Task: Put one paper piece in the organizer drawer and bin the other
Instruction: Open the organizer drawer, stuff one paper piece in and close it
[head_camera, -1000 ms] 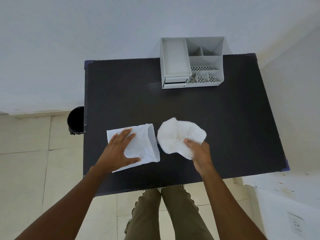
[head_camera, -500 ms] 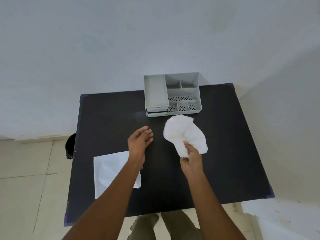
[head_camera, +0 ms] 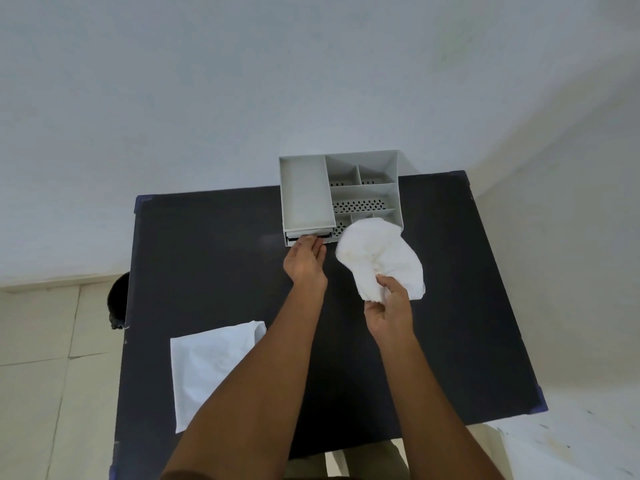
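Note:
A grey desk organizer (head_camera: 304, 192) stands at the far edge of the black table (head_camera: 214, 265). Its small drawer (head_camera: 306, 233) sits at the bottom left of its front. My left hand (head_camera: 304, 263) reaches forward, fingertips touching the drawer front. My right hand (head_camera: 389, 306) grips a crumpled white paper piece (head_camera: 379, 258), held up in front of the organizer's right side. A second, flat folded white paper piece (head_camera: 207, 362) lies on the table near its left edge, partly under my left forearm.
A black bin (head_camera: 117, 303) stands on the tiled floor just left of the table. White walls rise behind and to the right. A white surface (head_camera: 571, 445) shows at the lower right.
My left hand left the flat paper and moved forward to the organizer's drawer. My right hand lifted the crumpled paper off the table towards the organizer. The view tilted up.

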